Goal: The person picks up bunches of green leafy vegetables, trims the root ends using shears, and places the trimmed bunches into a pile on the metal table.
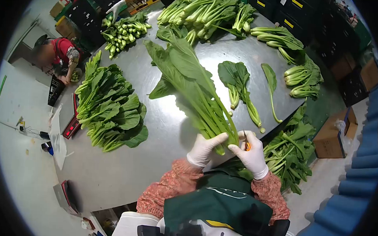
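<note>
Both of my hands wear white gloves. My left hand (207, 148) is closed around the lower stems of a bunch of long leafy greens (202, 101), whose leaves point away from me over the metal table. My right hand (250, 153) touches the same stems at their cut ends and has a small orange-handled blade (247, 146) tucked in its fingers. Just beyond lie a few loose stalks (243, 93) and one single leaf stalk (271, 90).
On the metal table (153, 171) a large pile of greens (111, 106) lies left, with more piles (202, 15) at the far side and right edge. Greens (291, 152) sit below the right edge, near a cardboard box (333, 137). Another person (63, 55) is at far left.
</note>
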{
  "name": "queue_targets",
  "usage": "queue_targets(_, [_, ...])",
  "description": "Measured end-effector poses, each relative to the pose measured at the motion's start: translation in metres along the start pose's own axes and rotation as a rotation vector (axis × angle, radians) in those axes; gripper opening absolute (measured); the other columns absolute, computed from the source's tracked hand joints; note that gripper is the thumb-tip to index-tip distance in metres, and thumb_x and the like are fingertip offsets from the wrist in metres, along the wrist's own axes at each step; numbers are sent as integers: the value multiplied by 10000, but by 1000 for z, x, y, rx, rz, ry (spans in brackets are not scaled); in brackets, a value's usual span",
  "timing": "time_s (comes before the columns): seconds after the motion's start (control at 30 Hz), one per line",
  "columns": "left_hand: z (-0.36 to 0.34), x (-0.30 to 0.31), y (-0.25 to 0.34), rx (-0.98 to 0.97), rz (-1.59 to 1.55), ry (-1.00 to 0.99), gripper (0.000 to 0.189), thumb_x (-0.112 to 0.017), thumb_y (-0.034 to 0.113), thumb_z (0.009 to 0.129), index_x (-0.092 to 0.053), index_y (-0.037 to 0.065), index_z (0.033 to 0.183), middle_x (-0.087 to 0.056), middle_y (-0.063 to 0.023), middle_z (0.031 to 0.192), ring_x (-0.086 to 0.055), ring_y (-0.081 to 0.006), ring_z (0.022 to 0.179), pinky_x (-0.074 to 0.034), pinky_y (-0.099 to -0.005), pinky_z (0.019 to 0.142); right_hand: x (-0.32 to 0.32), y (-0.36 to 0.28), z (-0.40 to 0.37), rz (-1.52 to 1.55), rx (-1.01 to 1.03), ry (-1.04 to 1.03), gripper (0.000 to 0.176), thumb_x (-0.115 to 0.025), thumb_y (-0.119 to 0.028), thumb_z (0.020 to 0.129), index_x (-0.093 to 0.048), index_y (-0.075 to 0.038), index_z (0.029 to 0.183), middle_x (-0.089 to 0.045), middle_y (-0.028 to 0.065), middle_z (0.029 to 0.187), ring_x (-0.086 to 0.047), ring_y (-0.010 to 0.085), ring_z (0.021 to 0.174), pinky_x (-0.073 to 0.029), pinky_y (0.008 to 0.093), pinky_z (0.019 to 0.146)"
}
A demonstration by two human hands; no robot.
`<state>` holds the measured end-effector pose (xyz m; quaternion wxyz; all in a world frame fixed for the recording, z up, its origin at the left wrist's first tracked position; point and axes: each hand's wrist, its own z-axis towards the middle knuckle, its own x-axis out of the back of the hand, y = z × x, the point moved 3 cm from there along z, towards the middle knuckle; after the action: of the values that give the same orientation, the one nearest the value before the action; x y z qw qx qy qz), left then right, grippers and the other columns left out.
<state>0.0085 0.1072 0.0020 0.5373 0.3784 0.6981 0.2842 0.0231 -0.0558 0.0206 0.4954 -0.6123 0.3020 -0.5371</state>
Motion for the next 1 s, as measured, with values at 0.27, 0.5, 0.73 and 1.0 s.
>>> queue_targets(0.27, [0, -1, -13, 49, -160, 150, 308, -665, 48, 832, -576, -35, 1115, -672, -126, 985, -650, -194, 883, -536, -314, 772, -12, 3, -5, -2, -81, 35, 323, -786, -113, 749, -561, -6, 955, -608, 23, 715, -490, 65, 566, -438, 238, 538])
queue_targets(0.5, [9, 16, -35, 77, -153, 238, 256, -646, 9, 836, -573, -49, 1075, -661, -134, 945, -673, -232, 826, -561, -330, 711, -25, 20, -10, -104, -3, 119, 373, -804, -142, 728, -519, 25, 902, -627, 111, 722, -581, 160, 599, -479, 304, 573])
queue_targets(0.73, [3, 19, -20, 154, -208, -48, 373, -629, 44, 850, -521, -11, 1203, -623, -97, 1087, -633, -184, 946, -521, -287, 788, -2, 14, -1, 181, -276, -107, 330, -782, -156, 766, -569, -1, 964, -613, 23, 707, -571, 139, 597, -483, 286, 570])
queue_targets(1.0, [0, 9, -15, 153, -82, 8, 313, -625, 31, 837, -564, -5, 1143, -642, -95, 1038, -638, -181, 928, -509, -278, 787, -16, 27, -4, 215, -190, -115, 262, -699, -104, 838, -591, 12, 1047, -625, 6, 750, -569, 86, 690, -482, 251, 649])
